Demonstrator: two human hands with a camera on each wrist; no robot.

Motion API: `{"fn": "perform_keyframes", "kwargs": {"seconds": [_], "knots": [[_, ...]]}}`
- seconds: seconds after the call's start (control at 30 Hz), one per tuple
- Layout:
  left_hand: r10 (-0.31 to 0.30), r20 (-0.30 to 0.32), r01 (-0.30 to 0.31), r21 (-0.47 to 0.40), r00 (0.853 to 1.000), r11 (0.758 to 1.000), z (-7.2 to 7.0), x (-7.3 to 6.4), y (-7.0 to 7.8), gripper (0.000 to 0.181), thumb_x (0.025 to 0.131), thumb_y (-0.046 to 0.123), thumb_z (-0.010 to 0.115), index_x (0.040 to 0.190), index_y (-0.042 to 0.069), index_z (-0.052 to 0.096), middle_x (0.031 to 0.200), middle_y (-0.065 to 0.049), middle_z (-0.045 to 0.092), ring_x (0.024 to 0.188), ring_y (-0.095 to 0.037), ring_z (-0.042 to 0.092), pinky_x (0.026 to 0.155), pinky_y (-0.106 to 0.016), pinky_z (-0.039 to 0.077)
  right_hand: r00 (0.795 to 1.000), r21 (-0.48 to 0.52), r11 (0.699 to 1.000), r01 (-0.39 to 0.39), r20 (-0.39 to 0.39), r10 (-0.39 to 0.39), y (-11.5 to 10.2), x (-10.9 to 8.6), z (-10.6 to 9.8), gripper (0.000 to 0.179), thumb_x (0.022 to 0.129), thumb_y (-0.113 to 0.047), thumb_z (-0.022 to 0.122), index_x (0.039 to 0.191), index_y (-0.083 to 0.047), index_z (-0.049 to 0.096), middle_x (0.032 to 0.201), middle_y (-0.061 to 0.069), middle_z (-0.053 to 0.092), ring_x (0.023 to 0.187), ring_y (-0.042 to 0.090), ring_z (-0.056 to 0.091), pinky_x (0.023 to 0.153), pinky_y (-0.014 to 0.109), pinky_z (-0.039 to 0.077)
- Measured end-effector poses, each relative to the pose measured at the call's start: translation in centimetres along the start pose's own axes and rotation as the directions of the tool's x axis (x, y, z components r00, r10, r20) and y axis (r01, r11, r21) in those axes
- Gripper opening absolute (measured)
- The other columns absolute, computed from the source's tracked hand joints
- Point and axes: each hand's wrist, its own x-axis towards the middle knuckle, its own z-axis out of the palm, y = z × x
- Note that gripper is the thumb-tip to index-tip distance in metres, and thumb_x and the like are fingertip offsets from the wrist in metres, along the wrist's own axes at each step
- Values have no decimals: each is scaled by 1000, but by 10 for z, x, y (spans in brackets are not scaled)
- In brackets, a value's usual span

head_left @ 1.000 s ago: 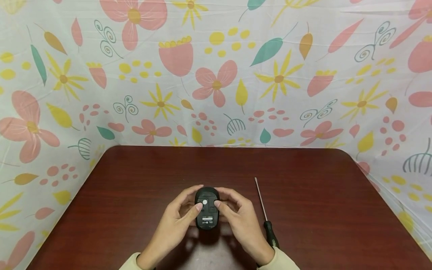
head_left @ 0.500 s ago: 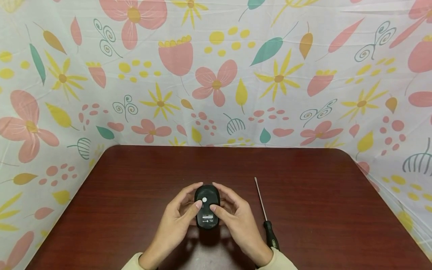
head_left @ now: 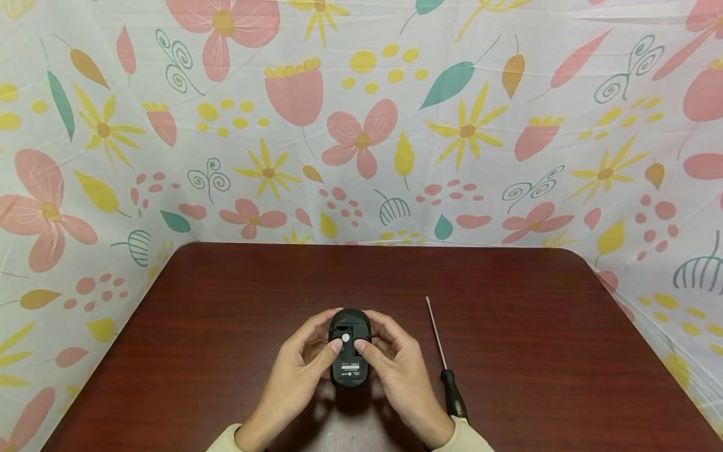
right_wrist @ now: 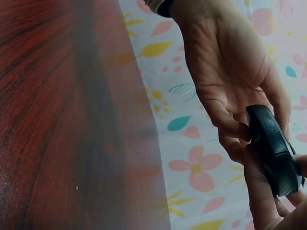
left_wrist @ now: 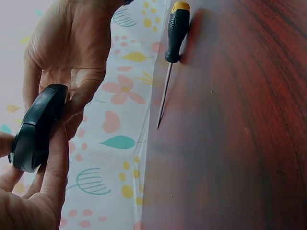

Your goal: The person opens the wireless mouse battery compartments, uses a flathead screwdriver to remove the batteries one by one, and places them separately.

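Observation:
Both hands hold a black computer mouse (head_left: 350, 370) above the table, its underside facing up with a small white round spot and a printed label. My left hand (head_left: 294, 367) grips its left side, thumb on the underside near the white spot. From the other side my right hand (head_left: 398, 364) grips it, thumb pressing the underside beside a dark recess. The fingers of both hands wrap behind the mouse and are partly hidden. In the left wrist view the mouse (left_wrist: 38, 127) shows edge-on between the two hands. The right wrist view shows the mouse (right_wrist: 273, 151) from its other edge.
A screwdriver (head_left: 454, 392) with a dark handle and thin metal shaft lies on the dark red-brown table (head_left: 226, 301), just right of my right hand. A flowered cloth (head_left: 361, 75) hangs behind the table and along its sides.
The mouse has shifted slightly to the right in the hands' grip. My right thumb slid inward over the underside, then back a little. The screwdriver has stayed in place.

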Motion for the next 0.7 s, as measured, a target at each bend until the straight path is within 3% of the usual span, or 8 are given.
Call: {"fn": "perform_keyframes", "kwargs": {"seconds": [0.13,0.37,0.7], "knots": [[21,-5,-21,23,1000,1000,-1,0,-2,43,101,11,69,143,18,62,105,-15,68,89,-13,72,79,-23,63,1000,15,1000,-18,6,18,0,0,0,39,95,1,71,132,-8,67,110,16,69,88,15,71,76,23,63],[-2,11,2,-18,1000,1000,-1,0,-3,42,102,10,68,142,17,62,113,-20,69,89,-13,72,70,-30,68,999,24,999,-31,13,31,0,0,1,38,95,0,72,131,-9,67,111,17,69,88,16,72,74,24,64],[-5,15,5,-5,1000,1000,-2,-2,-5,43,101,10,69,143,15,61,112,-20,69,87,-11,72,69,-30,67,1000,-34,999,-1,-7,1,0,1,0,33,93,-2,74,126,-9,70,112,13,72,95,15,71,86,23,60]]}}
